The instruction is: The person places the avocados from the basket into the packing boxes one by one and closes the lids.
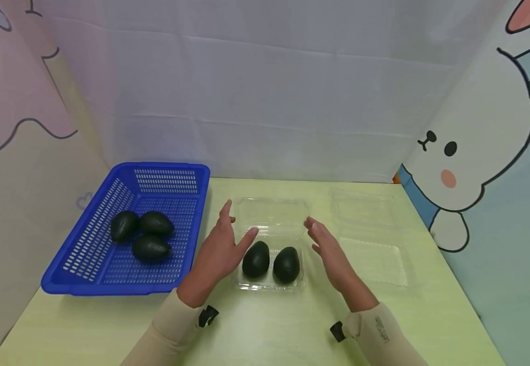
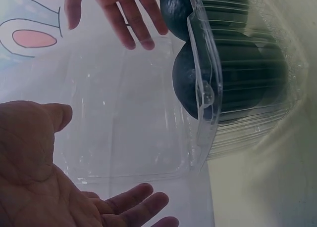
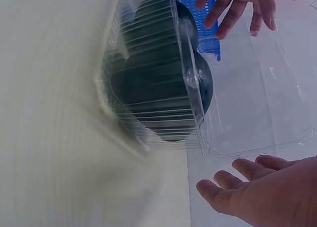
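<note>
Two dark green avocados, one on the left point(image 1: 255, 260) and one on the right point(image 1: 286, 265), lie side by side in the base of a clear plastic clamshell box point(image 1: 269, 287). The lid point(image 1: 272, 211) of that box is raised at the back. My left hand point(image 1: 221, 249) is held beside the box's left side, fingers extended and thumb apart, with nothing in it. Opposite it, my right hand point(image 1: 333, 256) hovers at the box's right side, its fingers loosely extended and holding nothing. Both wrist views show the palms facing the box from either side.
A blue plastic basket point(image 1: 123, 288) with three avocados point(image 1: 151, 248) stands at the left of the table. To the right lies a second clear clamshell box point(image 1: 374, 262), its lid point(image 1: 365, 208) folded back. A white cloth point(image 1: 265, 101) hangs behind the table.
</note>
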Motion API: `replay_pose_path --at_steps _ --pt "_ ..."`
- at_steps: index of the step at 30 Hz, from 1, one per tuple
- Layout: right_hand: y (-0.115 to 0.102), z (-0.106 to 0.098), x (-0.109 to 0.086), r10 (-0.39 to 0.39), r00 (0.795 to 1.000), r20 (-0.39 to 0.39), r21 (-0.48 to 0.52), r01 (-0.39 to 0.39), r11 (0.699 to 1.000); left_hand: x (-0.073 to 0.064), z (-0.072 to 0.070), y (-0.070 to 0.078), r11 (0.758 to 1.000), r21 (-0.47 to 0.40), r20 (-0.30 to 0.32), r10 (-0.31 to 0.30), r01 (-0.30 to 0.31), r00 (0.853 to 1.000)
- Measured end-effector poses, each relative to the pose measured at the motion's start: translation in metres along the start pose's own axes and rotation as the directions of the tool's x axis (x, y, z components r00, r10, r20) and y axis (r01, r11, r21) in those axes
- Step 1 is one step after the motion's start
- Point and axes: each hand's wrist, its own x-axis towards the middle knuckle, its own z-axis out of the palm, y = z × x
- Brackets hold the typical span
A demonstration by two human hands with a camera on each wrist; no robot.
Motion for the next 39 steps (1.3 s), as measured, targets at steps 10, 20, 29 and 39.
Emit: replay_pose_path --at_steps 10,20,29,39 --pt "-0.002 -0.001 -0.02 -0.02 1.0 -0.005 0.014 0.02 1.0 -0.015 -0.006 0.0 0.999 -0.038 0.028 0.006 -0.005 1.0" --pt "-0.003 -0.002 -0.031 -0.006 1.0 0.0 0.014 0.006 1.0 -0.028 -0.01 -0.002 0.999 -0.053 0.045 -0.005 0.008 0.999" --pt "0.003 0.001 -0.036 0.031 0.999 0.017 0.021 -0.031 0.999 -0.038 -0.006 -0.008 0.999 -0.027 0.063 -0.033 0.035 0.997" --pt "0.006 0.007 -0.042 0.09 0.996 0.013 0.02 -0.09 0.996 -0.048 0.0 -0.016 0.999 -0.047 0.047 -0.01 0.013 0.999"
